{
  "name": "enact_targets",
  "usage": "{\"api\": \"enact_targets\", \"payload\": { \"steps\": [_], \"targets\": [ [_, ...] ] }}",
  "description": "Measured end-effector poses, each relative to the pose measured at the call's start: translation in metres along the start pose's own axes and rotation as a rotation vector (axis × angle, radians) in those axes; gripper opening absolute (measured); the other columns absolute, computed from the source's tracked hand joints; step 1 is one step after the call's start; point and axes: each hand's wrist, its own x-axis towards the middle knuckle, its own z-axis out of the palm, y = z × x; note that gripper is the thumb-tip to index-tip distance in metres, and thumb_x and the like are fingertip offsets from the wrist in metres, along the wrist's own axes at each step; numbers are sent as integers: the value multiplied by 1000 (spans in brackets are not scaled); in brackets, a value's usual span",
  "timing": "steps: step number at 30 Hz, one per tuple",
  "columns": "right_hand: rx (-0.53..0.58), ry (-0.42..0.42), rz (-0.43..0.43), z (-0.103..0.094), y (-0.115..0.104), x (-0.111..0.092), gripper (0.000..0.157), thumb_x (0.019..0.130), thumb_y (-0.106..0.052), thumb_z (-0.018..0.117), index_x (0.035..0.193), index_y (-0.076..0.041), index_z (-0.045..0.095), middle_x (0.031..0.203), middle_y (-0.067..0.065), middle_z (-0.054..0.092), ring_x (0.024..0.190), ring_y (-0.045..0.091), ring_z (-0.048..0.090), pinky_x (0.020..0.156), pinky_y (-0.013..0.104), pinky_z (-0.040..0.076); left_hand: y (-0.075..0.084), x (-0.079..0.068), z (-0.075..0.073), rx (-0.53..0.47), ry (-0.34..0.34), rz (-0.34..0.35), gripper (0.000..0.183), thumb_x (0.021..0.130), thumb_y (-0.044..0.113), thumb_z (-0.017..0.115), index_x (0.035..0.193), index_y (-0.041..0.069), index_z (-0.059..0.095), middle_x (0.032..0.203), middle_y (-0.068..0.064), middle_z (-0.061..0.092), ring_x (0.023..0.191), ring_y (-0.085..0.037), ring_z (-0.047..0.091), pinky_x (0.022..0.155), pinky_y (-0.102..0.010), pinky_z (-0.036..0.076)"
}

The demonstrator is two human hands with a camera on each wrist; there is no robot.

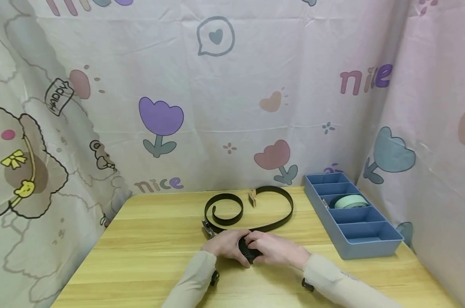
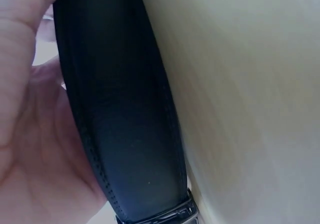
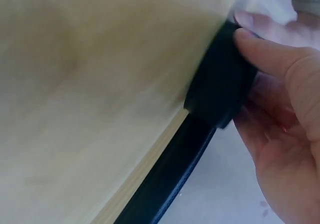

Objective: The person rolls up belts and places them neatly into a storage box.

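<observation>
Between both hands, at the front middle of the table in the head view, is a tightly rolled black belt (image 1: 248,251). My left hand (image 1: 228,244) grips the roll from the left, and my right hand (image 1: 276,249) holds it from the right, fingers over its top. In the left wrist view the black strap (image 2: 117,104) runs along the palm to a shiny dark buckle (image 2: 172,215). The right wrist view shows thumb and fingers pinching the roll (image 3: 220,74). Just behind the hands lies another black belt (image 1: 287,216), loosely curled, with a gold-coloured buckle (image 1: 252,197).
On the right of the wooden table (image 1: 140,248) stands a blue-grey divided box (image 1: 342,239). A rolled mint-green belt (image 1: 350,201) with a metal buckle sits in its middle compartment. A printed curtain (image 1: 224,107) hangs behind the table and at both sides.
</observation>
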Motion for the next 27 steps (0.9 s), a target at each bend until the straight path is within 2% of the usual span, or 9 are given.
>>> {"api": "enact_targets", "payload": {
  "steps": [3,5,9,13,17,20,24,27],
  "targets": [
    [-23,27,-8,1,-4,4,28,78,-26,80,100,-11,72,110,0,62,100,8,60,87,20,50,-1,-2,0,-22,9,-3,64,56,52,90,108,35,59,100,20,61,83,0,55,78,-22,47],
    [-21,31,-29,1,-4,6,24,76,-23,80,97,-12,73,109,0,62,100,8,59,87,19,49,-1,-3,0,-16,12,-4,65,56,54,90,109,34,59,101,20,62,84,0,55,78,-22,47],
    [10,15,-91,-1,2,4,24,71,-13,79,94,-11,75,111,-1,65,108,12,60,95,24,48,0,-5,1,27,21,0,67,56,55,90,111,30,60,101,16,64,84,0,56,78,-22,48],
    [17,8,-116,-3,7,3,28,69,-12,80,97,-10,75,110,-3,67,112,12,59,100,26,46,4,-7,-1,90,25,-3,62,56,54,90,104,27,60,93,14,63,79,-2,57,75,-22,49],
    [2,22,-52,-1,3,4,24,73,-25,82,90,-13,72,105,-4,63,101,8,58,91,21,49,7,-7,0,131,42,-9,59,55,53,90,98,27,59,88,15,61,76,-3,55,71,-23,49],
    [-15,33,24,3,-3,6,27,73,-37,82,85,-16,69,100,-7,58,93,4,54,81,18,49,8,-8,0,122,50,-15,57,56,51,89,97,28,59,87,16,60,74,-2,54,69,-22,48],
    [-31,52,84,7,-7,7,28,73,-39,82,85,-17,69,98,-8,56,88,2,51,74,16,46,8,-10,0,108,59,-13,55,56,50,89,98,29,58,85,16,59,72,-2,53,67,-21,47],
    [-43,71,68,7,-7,7,27,74,-37,82,88,-16,71,97,-8,57,88,2,50,71,14,45,8,-9,0,114,64,0,56,56,50,89,98,29,59,86,16,60,72,-1,53,67,-20,46]
  ]
}}
